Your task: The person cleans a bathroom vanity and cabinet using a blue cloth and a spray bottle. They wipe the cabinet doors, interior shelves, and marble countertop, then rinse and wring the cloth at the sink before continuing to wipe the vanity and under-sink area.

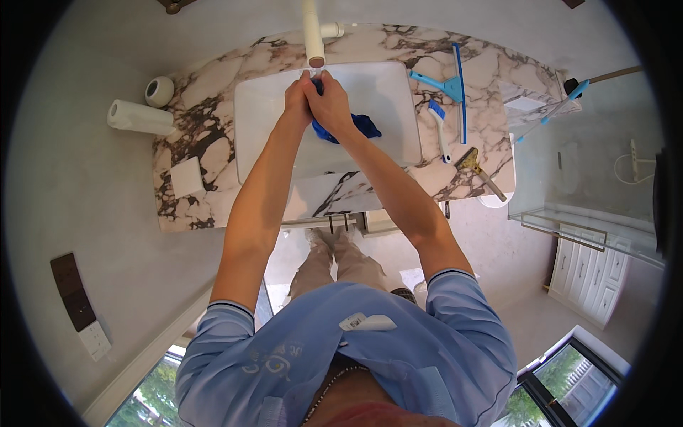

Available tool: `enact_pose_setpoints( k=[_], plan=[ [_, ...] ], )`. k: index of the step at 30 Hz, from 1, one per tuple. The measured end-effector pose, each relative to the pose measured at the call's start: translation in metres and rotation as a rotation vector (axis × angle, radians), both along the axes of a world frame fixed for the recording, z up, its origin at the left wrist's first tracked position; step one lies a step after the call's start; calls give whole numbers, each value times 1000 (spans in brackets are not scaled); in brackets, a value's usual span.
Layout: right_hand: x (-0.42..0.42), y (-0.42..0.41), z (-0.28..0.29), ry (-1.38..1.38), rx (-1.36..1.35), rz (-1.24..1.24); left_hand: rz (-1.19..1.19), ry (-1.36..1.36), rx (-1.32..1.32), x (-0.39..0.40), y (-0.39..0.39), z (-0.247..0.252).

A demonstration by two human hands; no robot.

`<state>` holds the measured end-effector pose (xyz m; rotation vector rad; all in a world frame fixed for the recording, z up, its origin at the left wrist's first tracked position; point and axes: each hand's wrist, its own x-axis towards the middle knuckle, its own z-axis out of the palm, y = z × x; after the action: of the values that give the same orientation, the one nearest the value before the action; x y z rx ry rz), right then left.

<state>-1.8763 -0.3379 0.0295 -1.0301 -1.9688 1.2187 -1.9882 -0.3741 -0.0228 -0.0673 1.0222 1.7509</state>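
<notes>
Under the spout of a cream faucet, both hands meet over a white rectangular sink. My left hand and my right hand are closed around part of a dark blue cloth, whose rest hangs or lies below them in the basin. A little clear water shows between the spout and my fingertips. Right of the sink, on the marble counter, lie a blue squeegee, a blue-bristled white brush and a worn scraper or small squeegee.
At the counter's left end are a paper towel roll, a round white container and a white square item. A long-handled tool leans at the right, near a glass panel with a metal bar. Drawer fronts stand below the counter.
</notes>
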Motion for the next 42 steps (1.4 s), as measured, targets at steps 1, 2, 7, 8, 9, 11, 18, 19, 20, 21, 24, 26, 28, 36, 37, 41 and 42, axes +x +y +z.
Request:
enact_pose_setpoints(
  k=[1, 2, 7, 8, 9, 11, 18, 19, 20, 21, 24, 26, 28, 36, 37, 41, 42],
  plan=[
    [-1, 4, -5, -47, 39, -53, 21, 88, -79, 10, 4, 5],
    [-3, 9, -9, -93, 77, -104, 44, 177, -159, 24, 12, 10],
    [-3, 16, -5, -147, 25, -140, 112, 117, -97, 33, 15, 25],
    [-5, -3, 3, -120, 111, -37, 73, 147, -108, 31, 11, 26],
    [-3, -1, 4, -122, 113, -72, 26, 174, -123, 33, 7, 33],
    [0, 17, 2, -122, 114, -155, -81, 232, -149, 37, 1, 47],
    [38, 75, -61, -113, -491, -79, -122, 156, 64, 13, -24, 87],
    [41, 80, -77, -87, -634, -31, -136, 108, 64, 15, -22, 94],
    [43, 83, -93, -58, -775, 16, -194, 67, 70, 13, -18, 93],
    [40, 85, -105, -29, -920, 75, -195, 70, 108, 11, -17, 89],
    [31, 48, -46, 131, -1064, 222, -203, 216, 10, 0, -29, 60],
    [23, 48, -35, 240, -872, 224, -287, 487, -295, -11, -30, 40],
    [21, 59, -20, 254, -667, 232, -501, 556, -346, -8, -37, 44],
    [16, 68, -28, 310, -776, 75, -367, 391, -110, -3, -22, 74],
    [11, 54, -17, 226, -601, 53, -298, 320, -99, -3, -21, 67],
    [-14, 9, 12, 49, -99, -51, -190, 207, 67, -11, -10, 16],
    [-16, 14, 15, -10, -45, -94, 33, 126, -47, 7, 5, 21]
  ],
)
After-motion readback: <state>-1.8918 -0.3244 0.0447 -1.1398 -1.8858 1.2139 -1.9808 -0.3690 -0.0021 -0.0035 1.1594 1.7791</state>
